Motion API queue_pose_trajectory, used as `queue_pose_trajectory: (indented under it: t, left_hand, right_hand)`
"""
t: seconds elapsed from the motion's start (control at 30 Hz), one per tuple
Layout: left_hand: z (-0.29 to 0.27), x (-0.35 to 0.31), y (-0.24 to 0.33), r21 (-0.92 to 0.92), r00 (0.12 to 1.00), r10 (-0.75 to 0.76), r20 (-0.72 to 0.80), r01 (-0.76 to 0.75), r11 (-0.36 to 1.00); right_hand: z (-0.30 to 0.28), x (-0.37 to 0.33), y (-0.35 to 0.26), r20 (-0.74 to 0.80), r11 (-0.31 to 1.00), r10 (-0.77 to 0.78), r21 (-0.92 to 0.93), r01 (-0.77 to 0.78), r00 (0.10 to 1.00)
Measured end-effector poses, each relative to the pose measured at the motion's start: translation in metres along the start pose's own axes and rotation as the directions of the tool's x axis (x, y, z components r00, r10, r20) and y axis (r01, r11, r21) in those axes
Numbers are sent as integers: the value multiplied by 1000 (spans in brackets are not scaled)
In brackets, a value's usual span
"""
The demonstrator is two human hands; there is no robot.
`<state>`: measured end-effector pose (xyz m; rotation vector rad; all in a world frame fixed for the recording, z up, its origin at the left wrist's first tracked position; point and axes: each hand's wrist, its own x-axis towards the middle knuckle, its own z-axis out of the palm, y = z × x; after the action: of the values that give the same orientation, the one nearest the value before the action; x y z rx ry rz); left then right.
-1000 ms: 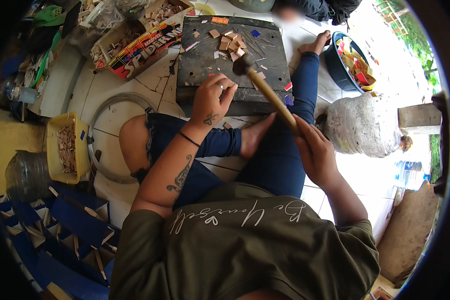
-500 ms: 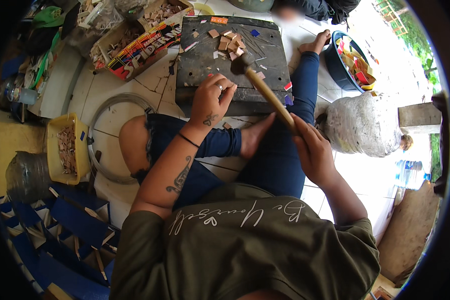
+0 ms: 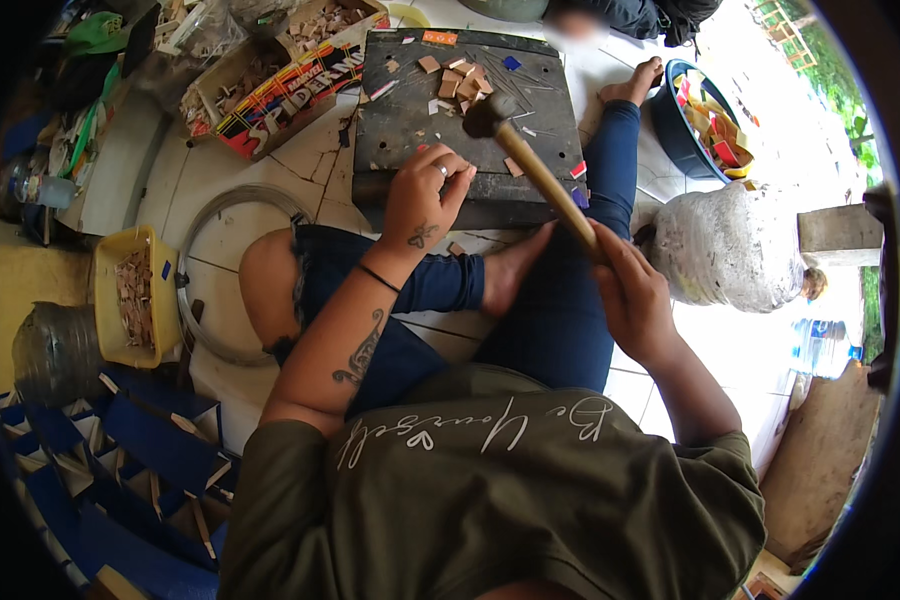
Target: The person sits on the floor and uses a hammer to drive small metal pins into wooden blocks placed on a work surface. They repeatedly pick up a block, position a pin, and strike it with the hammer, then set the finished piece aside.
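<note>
My right hand is wrapped round the wooden handle of a hammer. Its dark head is raised above a low black work block, in front of a pile of small wooden pieces. At the block's near edge my left hand has thumb and forefinger pinched together; whatever lies between them is too small to make out. Thin metal rods or nails and scraps of blue, white and red lie scattered over the block.
Left of the block stands a long printed cardboard box of wood pieces. A coil of wire and a yellow basket lie nearer. Blue boards fill the lower left. To the right are a dark blue basin and a wrapped bundle.
My right hand has shifted slightly to the right, and the hammer head has risen a little. My left hand keeps its pinch at nearly the same spot.
</note>
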<state>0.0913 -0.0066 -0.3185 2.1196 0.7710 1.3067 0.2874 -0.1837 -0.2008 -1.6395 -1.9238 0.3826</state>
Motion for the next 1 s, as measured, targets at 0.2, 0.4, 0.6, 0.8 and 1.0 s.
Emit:
queue_pose_trajectory:
  t: [0.2, 0.4, 0.6, 0.8, 1.0]
  left_hand:
    - [-1, 2, 0, 19, 1000, 13, 4, -13, 1000]
    - [0, 1, 1, 17, 999, -39, 12, 39, 999]
    - [-4, 5, 4, -20, 1000, -4, -5, 4, 1000]
    - [-46, -12, 0, -164, 977, -198, -72, 185, 969]
    - [-207, -100, -80, -232, 688, -525, -500, 478, 847]
  right_hand:
    - [-4, 1, -1, 66, 995, 81, -54, -78, 995]
    - [-2, 3, 0, 103, 995, 95, -2, -96, 990]
    - [3, 14, 25, -125, 974, 219, 91, -209, 968]
    - [41, 57, 86, -293, 848, 351, -304, -434, 889]
    - [63, 71, 106, -351, 800, 343, -376, -467, 871]
